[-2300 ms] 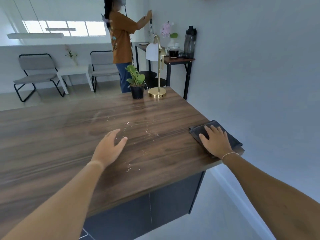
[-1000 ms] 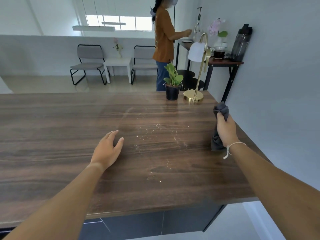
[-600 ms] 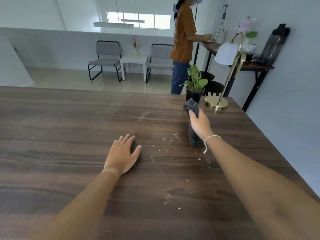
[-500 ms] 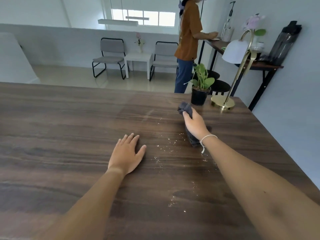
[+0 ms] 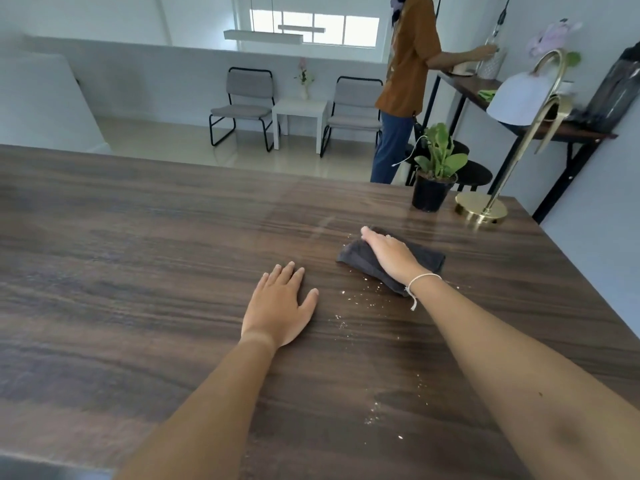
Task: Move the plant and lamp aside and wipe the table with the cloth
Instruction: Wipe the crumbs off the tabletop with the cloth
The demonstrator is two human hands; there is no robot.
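Observation:
A dark grey cloth [image 5: 427, 258] lies flat on the wooden table [image 5: 138, 271], and my right hand [image 5: 389, 253] presses down on it, palm flat. My left hand [image 5: 278, 306] rests flat on the table to the left of the cloth, fingers apart, holding nothing. Pale crumbs [image 5: 360, 299] are scattered on the wood between and in front of the hands. At the table's far right corner stand a small green plant in a black pot [image 5: 433, 174] and, right of it, a brass lamp [image 5: 485, 206] with a white shade.
Behind the table a person in an orange shirt [image 5: 408, 64] stands at a narrow side table [image 5: 554, 129] holding flowers and a dark bottle. Two grey chairs [image 5: 242, 105] and a small white table [image 5: 299, 112] stand by the far wall. A grey wall runs along the right.
My right hand picked the cloth up from the table's right edge, carried it left toward the crumbs and laid it flat under the palm. The left hand stayed put.

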